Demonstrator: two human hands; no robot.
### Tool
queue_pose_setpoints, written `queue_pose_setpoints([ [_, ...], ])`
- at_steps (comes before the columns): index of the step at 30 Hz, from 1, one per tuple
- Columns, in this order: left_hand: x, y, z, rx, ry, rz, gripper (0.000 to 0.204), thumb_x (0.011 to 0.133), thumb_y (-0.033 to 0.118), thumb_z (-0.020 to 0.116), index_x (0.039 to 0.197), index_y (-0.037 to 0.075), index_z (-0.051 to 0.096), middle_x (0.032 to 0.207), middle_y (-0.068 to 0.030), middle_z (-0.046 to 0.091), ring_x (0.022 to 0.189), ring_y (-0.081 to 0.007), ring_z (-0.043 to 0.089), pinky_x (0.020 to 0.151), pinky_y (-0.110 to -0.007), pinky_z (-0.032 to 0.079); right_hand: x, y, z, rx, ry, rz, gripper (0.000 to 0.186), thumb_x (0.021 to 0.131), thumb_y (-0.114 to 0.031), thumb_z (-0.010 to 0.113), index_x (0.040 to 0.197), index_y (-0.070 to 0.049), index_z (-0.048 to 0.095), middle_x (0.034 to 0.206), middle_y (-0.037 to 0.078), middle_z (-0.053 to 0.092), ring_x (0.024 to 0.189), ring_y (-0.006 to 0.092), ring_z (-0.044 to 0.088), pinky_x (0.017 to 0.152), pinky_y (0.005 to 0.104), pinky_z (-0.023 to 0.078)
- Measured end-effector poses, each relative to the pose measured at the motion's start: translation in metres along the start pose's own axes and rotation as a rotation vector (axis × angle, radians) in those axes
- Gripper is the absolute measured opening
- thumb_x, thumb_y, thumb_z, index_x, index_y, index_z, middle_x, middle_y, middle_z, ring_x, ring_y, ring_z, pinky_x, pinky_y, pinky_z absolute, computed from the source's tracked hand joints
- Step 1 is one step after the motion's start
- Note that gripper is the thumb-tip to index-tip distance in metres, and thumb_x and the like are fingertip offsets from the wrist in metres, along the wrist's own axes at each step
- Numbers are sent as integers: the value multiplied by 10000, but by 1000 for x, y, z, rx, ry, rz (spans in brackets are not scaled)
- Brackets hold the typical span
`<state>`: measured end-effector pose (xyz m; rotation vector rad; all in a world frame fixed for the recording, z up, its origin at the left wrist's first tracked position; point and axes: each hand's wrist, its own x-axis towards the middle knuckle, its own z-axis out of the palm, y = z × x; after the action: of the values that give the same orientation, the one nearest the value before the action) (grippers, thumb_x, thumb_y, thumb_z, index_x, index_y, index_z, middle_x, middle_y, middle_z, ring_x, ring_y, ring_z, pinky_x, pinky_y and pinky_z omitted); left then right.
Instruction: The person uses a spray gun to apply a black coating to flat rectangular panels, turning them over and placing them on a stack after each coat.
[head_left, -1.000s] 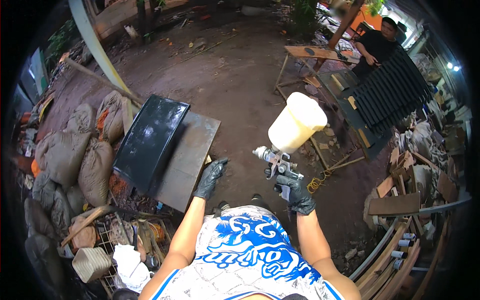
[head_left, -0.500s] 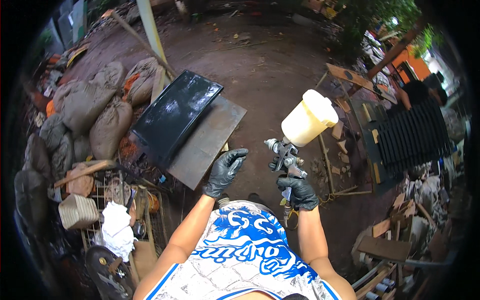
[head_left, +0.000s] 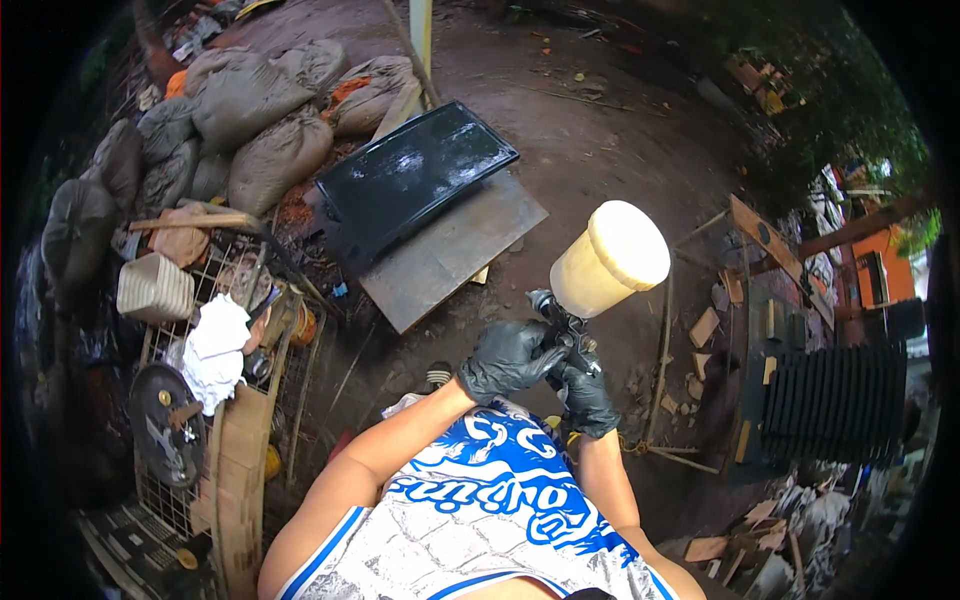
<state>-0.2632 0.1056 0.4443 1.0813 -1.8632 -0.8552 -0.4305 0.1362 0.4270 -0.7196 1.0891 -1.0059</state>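
In front of my body I hold a spray gun (head_left: 574, 338) with a large cream plastic cup (head_left: 600, 268) on top, tilted to the right. My black-gloved right hand (head_left: 588, 402) is closed round its handle. The gloved left hand (head_left: 508, 360) has its fingers together against the gun's body, partly covering it; its fingertips are hard to make out. Ahead and to the left lies a glossy black rectangular panel (head_left: 425, 178), tilted above a flat grey metal sheet (head_left: 465, 245).
Filled sacks (head_left: 255, 105) are heaped at the far left. Nearer, a wire rack (head_left: 300, 400) holds stacked cream containers (head_left: 155, 288) and a white cloth (head_left: 215, 350). At right, a row of black slatted pieces (head_left: 835, 405) rests on a stand, with wood scraps (head_left: 705, 330) beside it.
My left hand has moved right, from apart to against the spray gun. The gun and its cup have tilted slightly. The view has shifted, so the panel and sacks appear farther right.
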Motion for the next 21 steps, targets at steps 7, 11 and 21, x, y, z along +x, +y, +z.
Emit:
queue_pose_setpoints([
  [7, -1, -4, 37, -48, -31, -60, 278, 911, 330, 641, 938, 66, 724, 771, -177, 683, 686, -355, 673, 601, -415, 510, -4, 8, -30, -60, -13, -16, 438, 875, -72, 603, 1309, -122, 570, 919, -74, 553, 726, 34, 486, 609, 189, 379],
  [11, 4, 3, 49, 23, -45, -18, 286, 914, 335, 626, 930, 67, 724, 788, -180, 684, 696, -359, 672, 614, -432, 513, -15, 2, -34, -88, 83, -61, 197, 850, -55, 603, 1043, -88, 615, 800, -46, 566, 645, 42, 481, 541, 209, 357],
  [21, 9, -1, 118, 18, -378, 119, 311, 915, 363, 567, 873, 85, 701, 774, -190, 673, 710, -394, 656, 645, -470, 506, -51, 47, -100, -218, 287, -247, 479, 856, 13, 531, 1330, -57, 561, 979, -47, 589, 701, 37, 481, 573, 212, 387],
])
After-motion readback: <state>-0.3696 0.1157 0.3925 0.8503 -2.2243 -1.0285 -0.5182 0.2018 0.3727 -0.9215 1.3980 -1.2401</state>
